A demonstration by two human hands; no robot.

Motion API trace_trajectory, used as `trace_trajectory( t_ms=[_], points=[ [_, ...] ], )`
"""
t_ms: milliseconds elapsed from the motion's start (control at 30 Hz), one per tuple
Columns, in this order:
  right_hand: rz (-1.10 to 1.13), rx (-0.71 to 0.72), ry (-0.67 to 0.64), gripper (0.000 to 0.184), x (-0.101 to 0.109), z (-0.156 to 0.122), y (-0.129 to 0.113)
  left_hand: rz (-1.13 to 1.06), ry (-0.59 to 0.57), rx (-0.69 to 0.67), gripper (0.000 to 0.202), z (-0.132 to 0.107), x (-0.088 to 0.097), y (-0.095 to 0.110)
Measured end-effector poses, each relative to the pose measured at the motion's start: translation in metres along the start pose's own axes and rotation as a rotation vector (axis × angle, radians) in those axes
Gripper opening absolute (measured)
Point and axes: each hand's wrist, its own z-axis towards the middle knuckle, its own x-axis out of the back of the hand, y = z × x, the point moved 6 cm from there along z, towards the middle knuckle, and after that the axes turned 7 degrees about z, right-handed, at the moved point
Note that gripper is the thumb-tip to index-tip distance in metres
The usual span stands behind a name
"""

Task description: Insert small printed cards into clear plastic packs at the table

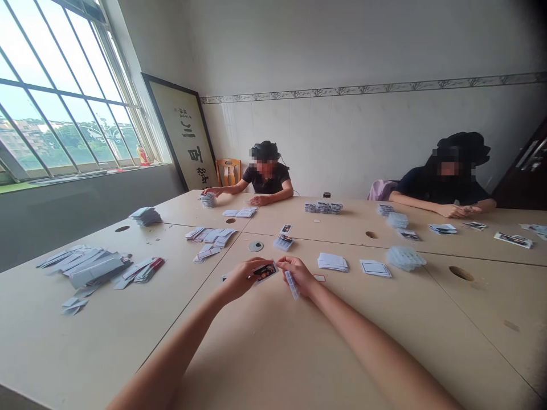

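Note:
My left hand is closed around a small printed photo card, held just above the beige table. My right hand pinches the card's right edge and also grips a clear plastic sleeve that hangs down from its fingers. Both hands meet over the middle of the table. A stack of white cards lies just beyond my right hand, and a small pile of sleeved cards sits further ahead.
Heaps of cards and sleeves cover the left side, with more piles in the middle and clear sleeves to the right. Two people sit across the table, one touching a stack, another at the far right. Round cable holes dot the tabletop.

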Motion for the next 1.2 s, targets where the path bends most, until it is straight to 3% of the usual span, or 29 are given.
trace_trajectory(
  t_ms=[167, 333, 500, 800, 1033, 1200],
  points=[
    [-0.035, 0.002, -0.005, 0.035, 0.000, 0.001, 0.000, -0.066, 0.054, 0.007, 0.044, 0.001, 0.003, -0.004],
    [-0.051, -0.002, -0.019, 0.029, 0.002, 0.004, 0.003, -0.164, 0.196, 0.083, 0.032, 0.002, 0.008, -0.020],
    [-0.025, 0.003, -0.015, 0.025, 0.006, 0.008, 0.009, -0.331, 0.299, 0.203, 0.043, 0.004, 0.010, -0.038],
    [0.014, 0.012, -0.003, 0.026, 0.010, 0.013, 0.013, -0.549, 0.324, 0.294, 0.060, 0.001, 0.015, -0.036],
    [0.037, 0.023, 0.010, 0.028, 0.012, 0.016, 0.016, -0.601, 0.285, 0.339, 0.059, -0.003, 0.014, -0.034],
    [0.058, 0.038, 0.023, 0.036, 0.012, 0.014, 0.015, -0.580, 0.354, 0.398, 0.057, -0.004, 0.015, -0.039]
  ],
)
